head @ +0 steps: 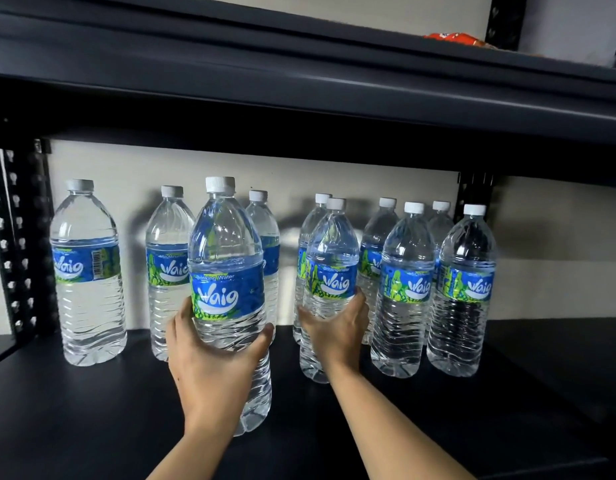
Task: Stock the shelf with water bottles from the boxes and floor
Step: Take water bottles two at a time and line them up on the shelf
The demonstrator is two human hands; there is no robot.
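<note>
Several clear water bottles with blue and green Waig labels and white caps stand on the black shelf board [74, 420]. My left hand [213, 368] wraps around the lower body of a large bottle [227, 258] near the front, left of centre. My right hand [336, 332] grips a second bottle [330, 268] just right of it, in front of another bottle. A lone bottle [86, 271] stands at the far left. Two bottles [405, 289] [464, 289] form a front row at the right, with others behind them against the wall.
The dark upper shelf [299, 91] overhangs closely above the bottle caps. A perforated black upright [12, 244] stands at the left and another upright [472, 192] at the back right. An orange packet [455, 39] lies on the upper shelf.
</note>
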